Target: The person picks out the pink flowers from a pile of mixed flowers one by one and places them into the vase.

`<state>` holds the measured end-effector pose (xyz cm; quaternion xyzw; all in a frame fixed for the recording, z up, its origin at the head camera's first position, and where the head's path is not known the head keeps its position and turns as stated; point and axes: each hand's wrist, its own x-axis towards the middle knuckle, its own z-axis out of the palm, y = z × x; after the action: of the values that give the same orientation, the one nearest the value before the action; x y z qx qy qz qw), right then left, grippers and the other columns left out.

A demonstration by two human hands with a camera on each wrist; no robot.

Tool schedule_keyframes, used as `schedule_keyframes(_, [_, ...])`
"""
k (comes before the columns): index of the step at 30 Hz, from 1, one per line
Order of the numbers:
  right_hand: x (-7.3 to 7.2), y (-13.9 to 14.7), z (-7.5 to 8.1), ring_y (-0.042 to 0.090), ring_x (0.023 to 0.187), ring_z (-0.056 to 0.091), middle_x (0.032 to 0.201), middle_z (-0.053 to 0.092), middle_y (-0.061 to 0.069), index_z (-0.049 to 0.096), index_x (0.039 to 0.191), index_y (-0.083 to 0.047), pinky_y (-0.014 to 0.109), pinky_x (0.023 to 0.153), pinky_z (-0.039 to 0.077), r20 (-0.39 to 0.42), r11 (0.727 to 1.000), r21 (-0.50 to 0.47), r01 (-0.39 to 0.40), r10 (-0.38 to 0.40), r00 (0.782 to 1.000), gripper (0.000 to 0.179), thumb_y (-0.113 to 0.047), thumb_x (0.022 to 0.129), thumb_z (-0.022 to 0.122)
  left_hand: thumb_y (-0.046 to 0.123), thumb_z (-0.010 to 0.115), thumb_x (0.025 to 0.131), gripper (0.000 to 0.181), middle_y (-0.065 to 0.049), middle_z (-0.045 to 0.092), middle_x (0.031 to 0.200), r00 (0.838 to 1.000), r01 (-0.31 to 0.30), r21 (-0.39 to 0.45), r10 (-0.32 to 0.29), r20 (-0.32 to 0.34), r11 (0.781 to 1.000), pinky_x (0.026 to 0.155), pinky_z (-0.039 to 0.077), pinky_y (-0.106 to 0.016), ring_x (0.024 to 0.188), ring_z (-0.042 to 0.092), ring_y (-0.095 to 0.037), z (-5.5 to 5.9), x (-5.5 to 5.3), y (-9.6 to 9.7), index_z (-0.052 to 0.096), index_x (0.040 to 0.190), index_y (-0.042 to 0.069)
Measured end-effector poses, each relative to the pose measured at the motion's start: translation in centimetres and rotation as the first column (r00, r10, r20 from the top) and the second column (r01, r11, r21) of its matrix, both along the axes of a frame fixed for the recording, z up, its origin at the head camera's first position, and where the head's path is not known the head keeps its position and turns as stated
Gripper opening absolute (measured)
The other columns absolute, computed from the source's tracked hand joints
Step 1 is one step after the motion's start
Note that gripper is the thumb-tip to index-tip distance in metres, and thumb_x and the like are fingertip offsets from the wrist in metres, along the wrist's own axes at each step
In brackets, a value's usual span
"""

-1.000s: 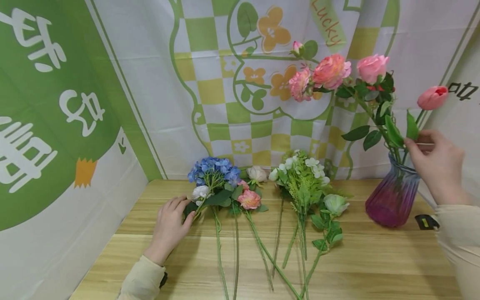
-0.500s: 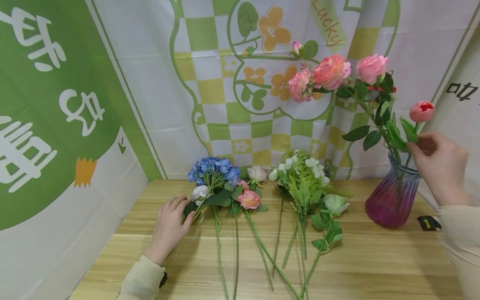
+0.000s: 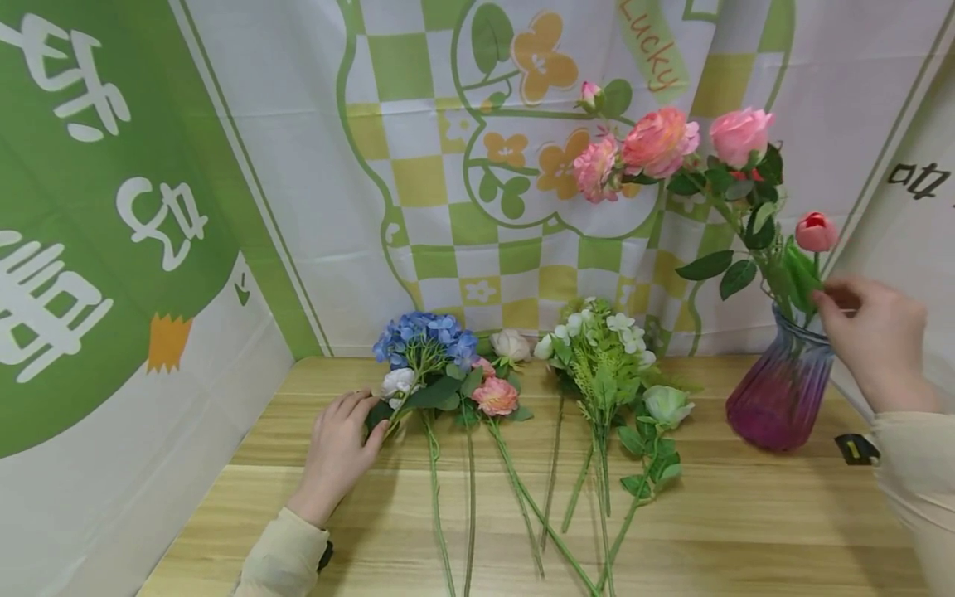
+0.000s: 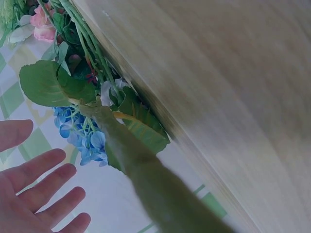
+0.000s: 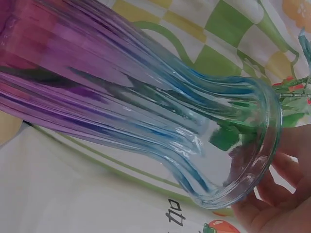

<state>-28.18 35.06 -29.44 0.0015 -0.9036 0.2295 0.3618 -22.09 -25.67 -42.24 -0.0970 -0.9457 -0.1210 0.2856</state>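
My right hand (image 3: 873, 336) pinches a pink tulip (image 3: 816, 231) low on its stem and leaves, just above the mouth of a glass vase (image 3: 779, 390). In the right wrist view the vase (image 5: 121, 97) fades from purple to blue, and stems show inside it. Pink roses (image 3: 660, 143) on leafy stems lean out of the same vase to the left. On the table's left, my left hand (image 3: 339, 452) lies with fingers extended beside a white flower (image 3: 399, 384) and a blue hydrangea (image 3: 429, 338). The left wrist view shows those fingers (image 4: 46, 182) spread, gripping nothing.
Several loose stems lie across the wooden table (image 3: 358, 547), among them a peach-pink flower (image 3: 496, 396), a white-and-green bunch (image 3: 600, 356) and a pale green rose (image 3: 667, 406). A small black object (image 3: 856, 448) sits right of the vase. Printed cloth (image 3: 418, 108) hangs behind.
The tulip has come down and to the left, its bloom now lower over the vase, with my right hand shifting slightly. My left hand has stayed still.
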Motion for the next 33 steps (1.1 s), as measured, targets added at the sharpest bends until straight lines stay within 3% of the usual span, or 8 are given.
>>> schedule_keyframes(12, [0.32, 0.24, -0.19, 0.049, 0.084, 0.058, 0.098, 0.064, 0.033, 0.062, 0.106, 0.008, 0.058, 0.090, 0.026, 0.099, 0.999, 0.033, 0.028, -0.031, 0.995, 0.028, -0.016, 0.092, 0.057, 0.024, 0.068, 0.087, 0.039, -0.020, 0.059, 0.126, 1.000, -0.002, -0.005, 0.002, 0.005, 1.000, 0.096, 0.038, -0.058, 0.117, 0.050, -0.040, 0.03, 0.04, 0.03, 0.064, 0.116, -0.001])
schedule_keyframes(22, [0.29, 0.18, -0.16, 0.048, 0.088, 0.056, 0.101, 0.063, 0.033, 0.063, 0.101, 0.011, 0.059, 0.091, 0.026, 0.206, 0.998, 0.046, 0.047, -0.055, 0.977, 0.029, -0.016, 0.093, 0.057, 0.027, 0.066, 0.088, 0.041, -0.019, 0.057, 0.128, 1.000, -0.010, -0.005, 0.010, 0.025, 1.000, 0.098, 0.037, -0.057, 0.119, 0.049, -0.040, -0.06, 0.06, -0.07, 0.063, 0.118, 0.000])
schedule_keyframes(29, [-0.02, 0.25, -0.10, 0.048, 0.091, 0.056, 0.105, 0.062, 0.033, 0.063, 0.103, 0.008, 0.057, 0.088, 0.030, 0.191, 0.997, 0.080, 0.019, -0.034, 0.981, 0.031, -0.020, 0.093, 0.058, 0.026, 0.067, 0.088, 0.041, -0.019, 0.057, 0.129, 1.000, -0.008, -0.001, 0.008, 0.030, 1.000, 0.098, 0.036, -0.058, 0.120, 0.049, -0.040, 0.03, 0.06, -0.07, 0.063, 0.119, 0.000])
schedule_keyframes(33, [-0.18, 0.19, 0.07, 0.048, 0.093, 0.055, 0.104, 0.062, 0.033, 0.061, 0.108, 0.007, 0.055, 0.084, 0.030, 0.135, 0.997, 0.077, 0.005, -0.015, 0.991, 0.032, -0.021, 0.092, 0.058, 0.026, 0.067, 0.087, 0.041, -0.019, 0.058, 0.128, 1.000, -0.007, -0.006, 0.007, 0.023, 1.000, 0.098, 0.037, -0.058, 0.119, 0.049, -0.040, 0.01, 0.03, -0.07, 0.063, 0.118, 0.000])
